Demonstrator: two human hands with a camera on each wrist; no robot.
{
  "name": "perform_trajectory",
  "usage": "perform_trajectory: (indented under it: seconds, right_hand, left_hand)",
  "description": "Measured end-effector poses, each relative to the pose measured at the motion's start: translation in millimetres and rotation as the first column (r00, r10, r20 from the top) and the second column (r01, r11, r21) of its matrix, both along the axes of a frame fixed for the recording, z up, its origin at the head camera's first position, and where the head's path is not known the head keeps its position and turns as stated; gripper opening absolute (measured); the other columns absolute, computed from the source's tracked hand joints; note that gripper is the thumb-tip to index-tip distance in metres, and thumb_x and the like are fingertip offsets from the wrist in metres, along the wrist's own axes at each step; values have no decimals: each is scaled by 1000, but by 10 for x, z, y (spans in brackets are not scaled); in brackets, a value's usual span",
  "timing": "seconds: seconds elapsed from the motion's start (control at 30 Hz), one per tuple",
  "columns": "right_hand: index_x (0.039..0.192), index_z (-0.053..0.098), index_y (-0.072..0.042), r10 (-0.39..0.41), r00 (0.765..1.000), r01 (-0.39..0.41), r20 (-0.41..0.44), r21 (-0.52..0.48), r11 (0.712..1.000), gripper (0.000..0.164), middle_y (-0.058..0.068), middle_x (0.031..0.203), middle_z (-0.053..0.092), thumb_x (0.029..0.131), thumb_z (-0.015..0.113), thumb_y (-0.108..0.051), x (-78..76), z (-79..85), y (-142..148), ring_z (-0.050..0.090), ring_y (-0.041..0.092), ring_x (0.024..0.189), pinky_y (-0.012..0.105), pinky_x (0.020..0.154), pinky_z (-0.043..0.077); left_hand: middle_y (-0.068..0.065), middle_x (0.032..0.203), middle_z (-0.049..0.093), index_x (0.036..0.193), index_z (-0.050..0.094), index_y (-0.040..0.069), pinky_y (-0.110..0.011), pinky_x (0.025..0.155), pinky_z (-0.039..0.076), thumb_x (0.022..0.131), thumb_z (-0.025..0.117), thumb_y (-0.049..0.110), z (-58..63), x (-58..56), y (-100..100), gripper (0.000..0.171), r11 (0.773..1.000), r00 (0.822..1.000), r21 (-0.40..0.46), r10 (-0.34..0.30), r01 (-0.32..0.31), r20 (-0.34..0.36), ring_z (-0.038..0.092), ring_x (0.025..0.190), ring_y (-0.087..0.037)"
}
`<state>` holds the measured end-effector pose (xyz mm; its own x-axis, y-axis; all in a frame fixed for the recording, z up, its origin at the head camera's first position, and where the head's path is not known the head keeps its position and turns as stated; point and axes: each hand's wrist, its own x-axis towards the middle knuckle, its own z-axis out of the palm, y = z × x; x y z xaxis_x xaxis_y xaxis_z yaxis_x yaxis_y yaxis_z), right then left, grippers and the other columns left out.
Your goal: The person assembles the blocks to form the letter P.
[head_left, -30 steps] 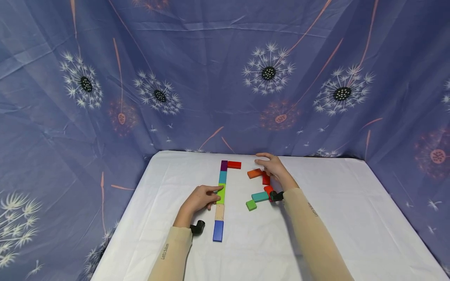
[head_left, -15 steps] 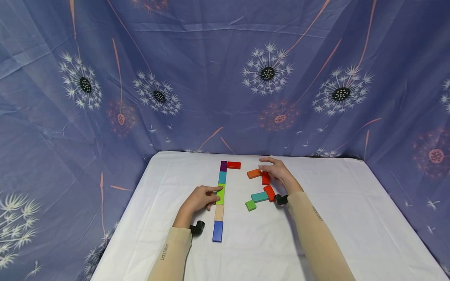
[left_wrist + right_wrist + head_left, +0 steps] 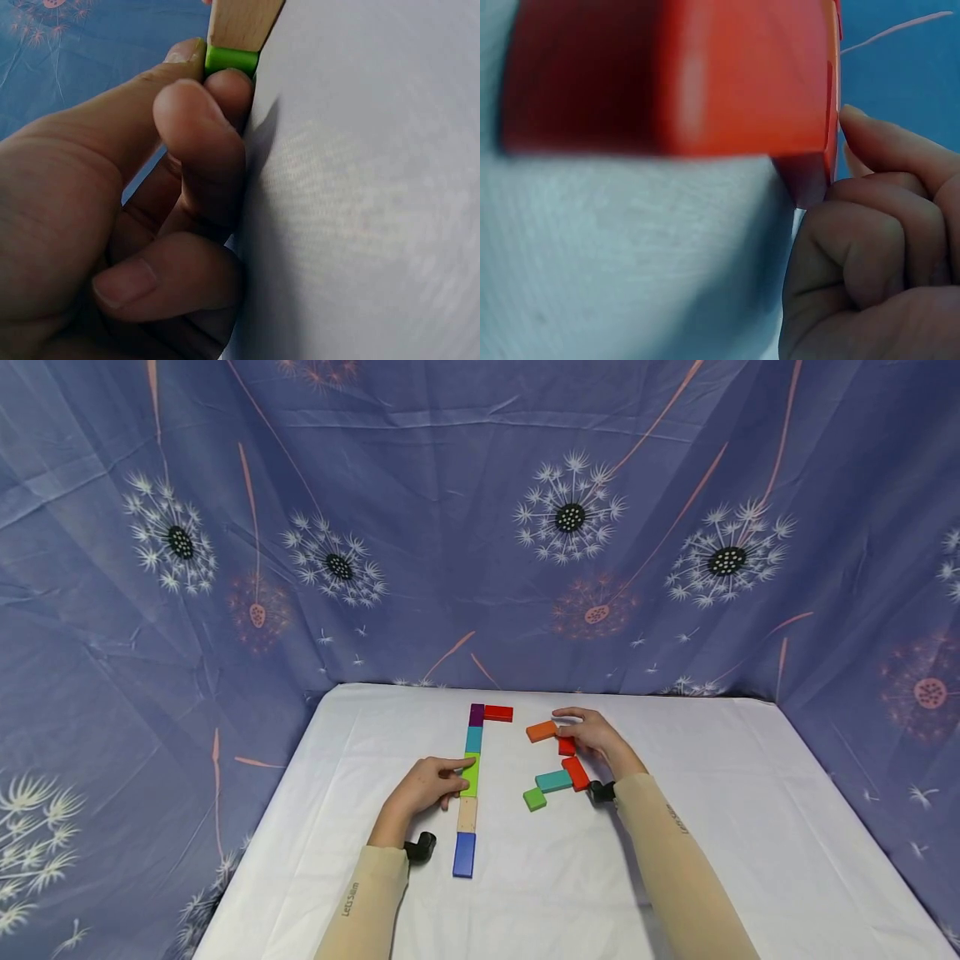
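In the head view my left hand (image 3: 423, 785) holds the lime green block (image 3: 471, 777) with thumb and index finger. That block stands in a line with a purple block (image 3: 477, 715), a teal block (image 3: 473, 740), a wooden-coloured block (image 3: 467, 815) and a blue block (image 3: 463, 856). A green end face (image 3: 231, 60) shows at the fingertips in the left wrist view. My right hand (image 3: 597, 735) reaches over a red block (image 3: 566, 747), its thumb and index finger parted near the right end of an orange block (image 3: 541, 732).
A red block (image 3: 498, 713) lies crosswise beside the purple one. Nearer the right wrist lie another red block (image 3: 576, 773), a turquoise block (image 3: 554, 781) and a small green block (image 3: 535, 799). A white cloth (image 3: 750, 827) covers the table; a blue printed curtain (image 3: 465, 527) surrounds it.
My right hand has drawn back to the right and then come down nearer the orange and red blocks. My left hand stays on the lime green block.
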<state>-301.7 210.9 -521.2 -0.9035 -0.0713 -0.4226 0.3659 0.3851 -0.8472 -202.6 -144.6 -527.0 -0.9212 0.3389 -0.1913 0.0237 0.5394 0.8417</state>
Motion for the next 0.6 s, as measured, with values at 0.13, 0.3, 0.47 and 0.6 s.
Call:
perform_trajectory:
  seconds: [0.13, 0.3, 0.47, 0.6]
  right_hand:
    - [148, 64, -20, -1, 1000, 1, -2, 9, 1000, 49, -8, 59, 38, 99, 73, -16, 1, 2, -12, 31, 13, 46, 26, 51, 31]
    - [148, 64, -18, 16, 1000, -15, -12, 55, 998, 50, -5, 68, 45, 98, 74, -14, -3, 36, -36, 33, 13, 48, 26, 52, 32]
    - [145, 66, -17, 32, 999, -30, -21, 104, 994, 49, -5, 63, 46, 97, 74, -12, -8, 59, -63, 30, 13, 47, 26, 52, 31]
    - [143, 68, -15, 36, 999, -33, -21, 128, 991, 48, -4, 69, 52, 96, 73, -11, -18, 62, -88, 29, 13, 48, 26, 52, 30]
  left_hand:
    - [-2, 73, 69, 146, 67, 26, -32, 67, 49, 99, 76, 25, -6, -4, 1, 48, 1000, 1000, 0, 2, -2, 1, 57, 49, -13]
    - [-2, 73, 69, 146, 67, 26, -32, 67, 49, 99, 76, 26, 1, -4, 6, 48, 1000, 1000, -3, 1, -1, 0, 57, 49, -13]
    - [-2, 73, 69, 146, 67, 25, -31, 66, 48, 99, 76, 25, 6, 1, 7, 48, 1000, 1000, -8, 2, -2, -2, 57, 49, -13]
    - [-1, 73, 68, 146, 67, 25, -31, 67, 48, 99, 76, 25, 0, 2, 11, 48, 1000, 1000, -8, 2, -2, -3, 57, 49, -13]
